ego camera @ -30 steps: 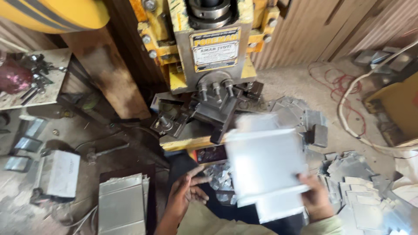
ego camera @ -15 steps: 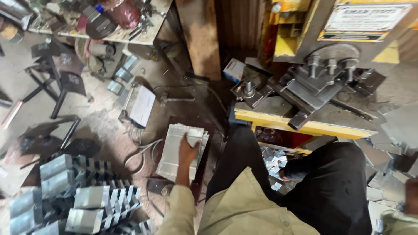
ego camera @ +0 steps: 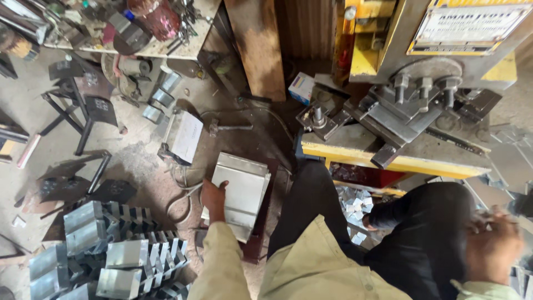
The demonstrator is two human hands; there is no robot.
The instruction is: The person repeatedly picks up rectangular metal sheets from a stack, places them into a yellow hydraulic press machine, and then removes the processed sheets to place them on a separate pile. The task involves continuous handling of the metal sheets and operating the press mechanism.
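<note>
left hand (ego camera: 214, 199) flat on a stack of metal sheets (ego camera: 240, 191) down on the floor left of the knees – fingers spread, gripping nothing. right hand (ego camera: 493, 244) blurred by the right knee – grip unclear.

Dusty concrete floor (ego camera: 127, 161), littered with scraps. Cluttered workbench (ego camera: 166, 50) at upper left, tools and metal parts heaped on it. Dark metal stands (ego camera: 83, 105) at left. Brown wooden plank (ego camera: 258, 50) leaning at top centre. Yellow press machine (ego camera: 422, 72) fills upper right. Flat, dim daylight.
</note>
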